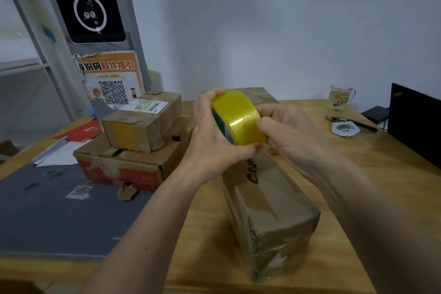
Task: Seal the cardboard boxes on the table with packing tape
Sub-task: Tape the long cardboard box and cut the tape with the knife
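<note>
Both hands, left hand and right hand, grip the tape roll above a long box, stacked boxes alongside.

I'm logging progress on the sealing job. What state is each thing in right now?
tape roll: held up in both hands, no strip pulled out
left hand: grips the roll
right hand: fingers on the roll's face
long box: closed, lying on the table
small box: closed, stacked on the red-printed box
glass cup: upright
</note>
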